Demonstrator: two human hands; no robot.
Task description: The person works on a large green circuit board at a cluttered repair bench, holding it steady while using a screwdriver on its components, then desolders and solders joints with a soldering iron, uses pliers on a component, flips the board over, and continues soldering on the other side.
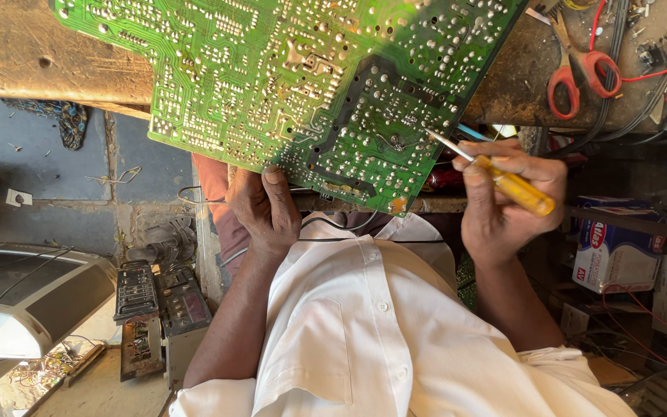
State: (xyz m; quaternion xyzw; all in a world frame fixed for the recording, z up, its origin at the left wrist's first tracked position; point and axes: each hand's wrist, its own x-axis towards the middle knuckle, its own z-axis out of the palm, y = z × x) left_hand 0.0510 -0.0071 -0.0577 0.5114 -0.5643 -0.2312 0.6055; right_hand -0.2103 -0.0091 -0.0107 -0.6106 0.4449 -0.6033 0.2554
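Yellow screwdriver (515, 188) in right hand (503, 205)

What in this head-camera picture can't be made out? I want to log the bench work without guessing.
- Circuit board: its top is cut off by the frame edge, and its component side faces away.
- Screwdriver: the tip on the solder joints is too small to tell its type; the right hand covers part of the yellow handle.
- Left hand: its fingers are hidden behind the board's edge.
- Red-handled scissors: the blades run out of frame.
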